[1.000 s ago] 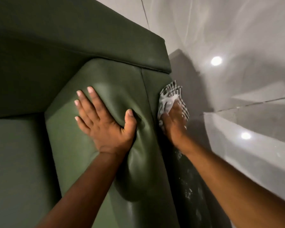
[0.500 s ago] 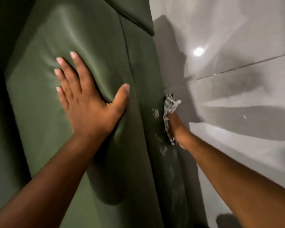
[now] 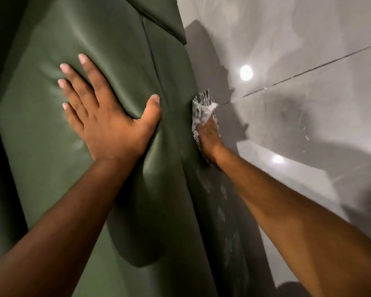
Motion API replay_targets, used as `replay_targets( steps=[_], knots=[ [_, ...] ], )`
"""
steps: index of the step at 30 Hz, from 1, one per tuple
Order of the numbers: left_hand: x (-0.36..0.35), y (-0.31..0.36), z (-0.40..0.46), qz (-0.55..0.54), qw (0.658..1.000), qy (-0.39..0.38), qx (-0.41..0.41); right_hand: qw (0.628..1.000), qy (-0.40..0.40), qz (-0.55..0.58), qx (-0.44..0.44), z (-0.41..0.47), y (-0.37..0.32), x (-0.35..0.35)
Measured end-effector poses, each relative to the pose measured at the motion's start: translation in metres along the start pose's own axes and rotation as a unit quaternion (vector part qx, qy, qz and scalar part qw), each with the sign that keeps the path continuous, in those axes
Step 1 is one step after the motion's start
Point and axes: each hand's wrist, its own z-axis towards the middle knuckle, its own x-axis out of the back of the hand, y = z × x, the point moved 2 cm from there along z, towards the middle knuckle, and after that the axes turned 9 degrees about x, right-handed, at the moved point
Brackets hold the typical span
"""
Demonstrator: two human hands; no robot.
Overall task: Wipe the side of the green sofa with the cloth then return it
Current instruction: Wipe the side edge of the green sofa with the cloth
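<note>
Head view, left hand: the left hand [image 3: 107, 116] lies flat and spread wide on the top of the green sofa [image 3: 99, 39] arm, fingers fanned, thumb out toward the right hand; it grips nothing, and the padding dents under the palm.
Head view, right hand: the right hand [image 3: 209, 137] presses against the outer side of the sofa, over the edge from the left hand's thumb, with the cloth [image 3: 202, 110] pinned between its palm and the upholstery.
Head view, cloth: white with dark stripes, bunched, sticking out past the right hand's fingertips and touching the sofa's side; the fingers under it are hidden.
Head view, sofa side: pale smears [image 3: 222, 202] show on the green surface below the right hand's wrist, along the forearm.
Head view, floor: glossy grey tiled floor [image 3: 308, 103] lies beyond the right hand, with round light reflections and a dark grout line.
Head view, containers: I can make out none.
</note>
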Motion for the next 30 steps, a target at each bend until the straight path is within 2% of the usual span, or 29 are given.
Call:
replay_targets(
  steps=[2,4,6,8,10,13,16,18,20,23,26,28,30],
  knots=[
    [-0.001,-0.001,0.001,-0.009,1.000,-0.004,-0.001,0.997,0.017,0.045,-0.065,-0.018,0.024,0.003],
    [-0.002,-0.003,0.000,-0.006,1.000,-0.002,0.000,0.997,-0.008,0.000,-0.081,-0.064,0.036,0.005],
    [-0.003,-0.003,-0.001,0.002,1.000,-0.002,-0.002,0.998,-0.040,-0.041,-0.036,-0.102,0.035,0.000],
    [-0.001,-0.004,-0.001,0.003,1.000,-0.006,0.000,0.997,-0.041,-0.040,0.045,-0.114,0.011,-0.009],
    [0.005,-0.005,0.000,-0.005,1.000,-0.026,-0.001,0.988,-0.045,-0.091,0.117,-0.096,-0.015,-0.017],
    [0.022,-0.010,-0.005,-0.009,0.997,-0.078,-0.025,0.982,-0.050,-0.111,0.141,-0.041,-0.031,-0.011],
    [0.042,-0.031,-0.049,0.018,0.989,-0.143,-0.029,0.992,-0.034,0.017,0.124,-0.034,-0.015,0.010],
    [0.054,-0.045,-0.101,0.026,0.987,-0.161,-0.006,0.996,-0.040,0.072,0.029,-0.071,0.022,0.015],
    [0.051,-0.050,-0.138,0.031,0.987,-0.155,0.005,0.994,-0.049,0.086,-0.045,-0.112,0.066,0.015],
    [0.038,-0.045,-0.137,0.043,0.991,-0.127,0.016,0.998,-0.038,0.012,-0.047,-0.152,0.080,0.011],
    [0.036,-0.045,-0.128,0.050,0.994,-0.094,0.019,0.989,-0.105,-0.088,0.053,-0.154,0.029,-0.001],
    [0.033,-0.047,-0.133,0.053,0.995,-0.088,0.017,0.980,-0.079,-0.126,0.132,-0.130,0.005,-0.009],
    [0.032,-0.047,-0.134,0.054,0.995,-0.077,0.009,0.978,-0.039,-0.130,0.157,-0.093,-0.007,-0.011]
  ],
)
